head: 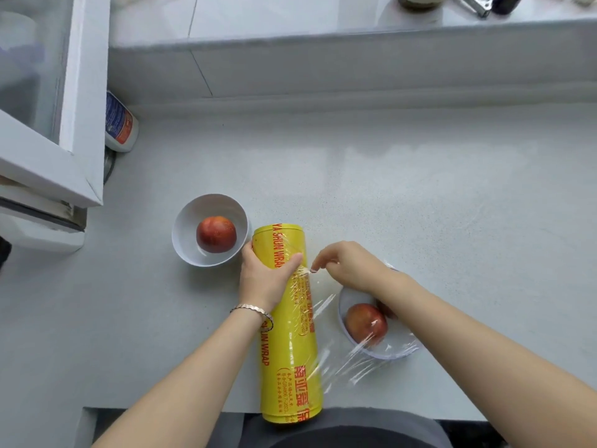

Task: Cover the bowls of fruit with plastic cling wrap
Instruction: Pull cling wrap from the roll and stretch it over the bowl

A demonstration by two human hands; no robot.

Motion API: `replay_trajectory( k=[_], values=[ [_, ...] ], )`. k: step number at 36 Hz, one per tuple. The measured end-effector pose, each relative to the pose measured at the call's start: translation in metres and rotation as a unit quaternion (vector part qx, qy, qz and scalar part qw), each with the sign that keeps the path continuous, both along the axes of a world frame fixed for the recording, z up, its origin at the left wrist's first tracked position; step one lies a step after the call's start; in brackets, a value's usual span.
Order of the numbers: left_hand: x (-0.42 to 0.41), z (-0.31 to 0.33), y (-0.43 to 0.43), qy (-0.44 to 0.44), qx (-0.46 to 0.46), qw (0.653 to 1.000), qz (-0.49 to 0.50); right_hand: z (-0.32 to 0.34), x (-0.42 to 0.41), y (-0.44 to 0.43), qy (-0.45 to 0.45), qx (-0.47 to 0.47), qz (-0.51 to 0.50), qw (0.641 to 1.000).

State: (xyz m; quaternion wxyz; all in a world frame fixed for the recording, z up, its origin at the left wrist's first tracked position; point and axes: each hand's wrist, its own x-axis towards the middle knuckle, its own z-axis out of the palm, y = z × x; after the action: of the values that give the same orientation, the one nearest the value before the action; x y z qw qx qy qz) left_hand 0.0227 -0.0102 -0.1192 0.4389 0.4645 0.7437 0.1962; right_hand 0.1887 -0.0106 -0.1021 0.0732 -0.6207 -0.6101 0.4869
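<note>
Hands: left hand [268,276] grips yellow roll [289,337] on surface [420,205], right hand [349,266] pinches film [324,307] right of roll, over covered bowl [341,310]; open bowl [187,227] left of roll.

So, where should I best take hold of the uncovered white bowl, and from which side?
Probably pinch the rim of the uncovered bowl on its left side, coming from above-left. The fruit sits slightly right inside, leaving bare wall for a thumb there, while the yellow roll and the left hand crowd its right edge.

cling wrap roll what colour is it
The cling wrap roll is yellow with red-orange lettering; head view shows it.
</note>
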Motion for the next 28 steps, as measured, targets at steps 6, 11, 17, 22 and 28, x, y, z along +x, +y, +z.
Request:
replay_trajectory(
  k=[6,11,17,22,28],
  values=[
    [-0.001,-0.001,0.0,-0.014,0.007,1.0,0.007,0.01,-0.007,-0.011,0.019,-0.03,-0.011,0.999],
    [-0.001,-0.002,-0.001,-0.015,0.005,1.0,0.006,0.01,-0.012,-0.013,-0.025,-0.036,-0.001,0.999],
    [-0.003,-0.002,-0.001,-0.02,0.002,1.0,0.005,0.006,-0.019,-0.017,-0.02,0.033,-0.024,0.999],
    [-0.003,-0.004,-0.001,-0.013,0.002,1.0,0.005,0.002,-0.021,-0.019,-0.022,0.046,-0.06,0.997],
    [0.001,-0.003,-0.001,0.007,0.006,1.0,-0.002,-0.003,-0.025,-0.019,-0.036,0.063,-0.064,0.995]
  ],
)
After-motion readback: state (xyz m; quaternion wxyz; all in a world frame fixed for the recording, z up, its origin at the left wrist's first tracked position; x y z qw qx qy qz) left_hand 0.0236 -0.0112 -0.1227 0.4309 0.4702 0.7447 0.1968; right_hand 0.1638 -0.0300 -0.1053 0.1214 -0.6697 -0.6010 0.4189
